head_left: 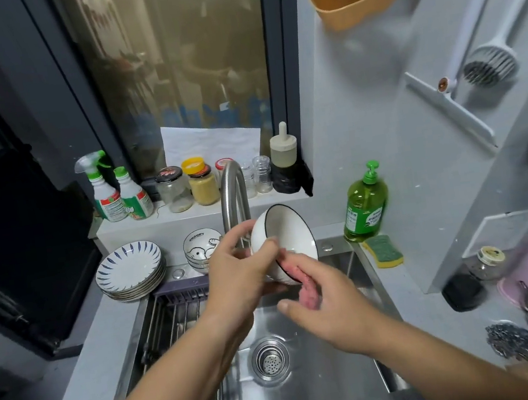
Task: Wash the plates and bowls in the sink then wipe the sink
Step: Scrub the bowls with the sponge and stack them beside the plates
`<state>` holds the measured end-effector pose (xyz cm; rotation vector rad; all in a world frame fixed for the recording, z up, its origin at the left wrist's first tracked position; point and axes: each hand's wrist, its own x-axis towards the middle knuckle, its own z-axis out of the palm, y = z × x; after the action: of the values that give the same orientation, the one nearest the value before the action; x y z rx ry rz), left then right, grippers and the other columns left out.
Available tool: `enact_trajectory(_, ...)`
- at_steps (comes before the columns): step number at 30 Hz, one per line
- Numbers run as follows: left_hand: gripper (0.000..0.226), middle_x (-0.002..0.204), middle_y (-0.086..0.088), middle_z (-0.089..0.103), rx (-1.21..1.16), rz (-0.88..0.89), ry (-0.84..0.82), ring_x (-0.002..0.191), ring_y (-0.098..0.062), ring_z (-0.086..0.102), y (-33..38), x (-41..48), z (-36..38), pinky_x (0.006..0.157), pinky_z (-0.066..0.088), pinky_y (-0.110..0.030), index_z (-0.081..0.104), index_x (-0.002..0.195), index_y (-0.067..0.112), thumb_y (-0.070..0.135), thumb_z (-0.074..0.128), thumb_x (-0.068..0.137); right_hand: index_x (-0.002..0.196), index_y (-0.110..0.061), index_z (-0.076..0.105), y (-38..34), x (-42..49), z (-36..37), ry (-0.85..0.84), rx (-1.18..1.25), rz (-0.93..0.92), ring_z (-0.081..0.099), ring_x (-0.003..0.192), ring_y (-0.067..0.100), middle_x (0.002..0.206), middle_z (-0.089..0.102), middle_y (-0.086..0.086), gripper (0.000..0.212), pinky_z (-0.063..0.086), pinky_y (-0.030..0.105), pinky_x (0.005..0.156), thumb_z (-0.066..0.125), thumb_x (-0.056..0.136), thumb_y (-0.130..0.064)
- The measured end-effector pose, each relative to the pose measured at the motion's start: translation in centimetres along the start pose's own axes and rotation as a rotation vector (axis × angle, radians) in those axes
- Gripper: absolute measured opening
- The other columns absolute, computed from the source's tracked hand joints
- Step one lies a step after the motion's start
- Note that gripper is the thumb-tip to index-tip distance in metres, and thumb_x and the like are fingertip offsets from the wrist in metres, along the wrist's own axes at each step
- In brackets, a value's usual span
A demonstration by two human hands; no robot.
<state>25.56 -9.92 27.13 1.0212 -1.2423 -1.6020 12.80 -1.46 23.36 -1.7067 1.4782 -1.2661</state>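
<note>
Over the steel sink [318, 382] my left hand [237, 271] grips a white bowl with a dark rim [289, 230], tilted on its side with the opening facing up and right. My right hand [324, 300] holds a pink cloth [303, 287] against the bowl's lower outside. The curved faucet [232, 190] rises just behind the bowl. On the counter to the left stands a stack of blue-striped plates [129, 268], and beside it stacked white bowls with a cartoon print [200, 247].
A drying rack [176, 310] spans the sink's left part. Green dish soap [365, 206] and a yellow-green sponge [383, 251] sit at the sink's right corner. Spray bottles [116, 193] and jars [186, 187] line the window ledge. Steel wool [513, 341] lies on the right counter.
</note>
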Motion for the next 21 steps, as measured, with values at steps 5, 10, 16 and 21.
enact_trajectory(5, 0.014, 0.08, -0.001, 0.06, 0.119, -0.155, -0.166, 0.051, -0.01, 0.059, 2.2, 0.3, -0.7, 0.06, 0.065, -0.048, 0.07, 0.108, 0.021, 0.014, 0.067, 0.096, 0.105, -0.034, 0.062, 2.3, 0.7, -3.1, 0.017, -0.568, -0.255, 0.06, 0.105, -0.001, 0.103, 0.067, -0.021, 0.017, 0.022, 0.037, 0.123, 0.065, 0.091, -0.044)
enact_trajectory(10, 0.025, 0.055, 0.009, 0.061, 0.246, -0.255, -0.248, 0.051, -0.008, 0.062, 2.9, 0.9, -1.7, 0.076, 0.061, -0.042, 0.064, 0.081, 0.021, 0.037, 0.06, 0.1, 0.119, -0.015, 0.069, 1.8, 1.3, -3.8, -0.074, -0.558, -0.262, 0.06, 0.117, 0.007, 0.117, 0.07, -0.007, 0.034, 0.028, 0.027, 0.121, 0.061, 0.095, -0.037)
enact_trajectory(16, 0.085, 0.117, -0.011, 0.073, -0.114, -0.294, -0.436, 0.103, -0.027, 0.073, -2.2, 0.1, -2.4, 0.086, 0.061, -0.046, 0.051, 0.139, 0.014, 0.048, 0.089, 0.07, 0.099, -0.018, 0.066, -1.3, 1.4, -2.9, -0.137, -0.141, 0.029, 0.055, 0.052, 0.004, 0.067, 0.058, -0.016, 0.006, 0.043, 0.021, 0.056, 0.066, 0.095, -0.013)
enact_trajectory(21, 0.108, 0.111, -0.033, 0.065, -0.206, -0.222, -0.404, 0.105, -0.043, 0.067, -2.2, 0.8, -3.0, 0.095, 0.056, -0.059, 0.046, 0.135, -0.014, 0.055, 0.093, 0.065, 0.127, -0.021, 0.069, -2.4, 0.9, -2.2, -0.152, 0.358, 0.197, 0.068, 0.081, 0.028, 0.08, 0.072, 0.016, 0.044, 0.054, 0.036, 0.085, 0.05, 0.095, -0.045)
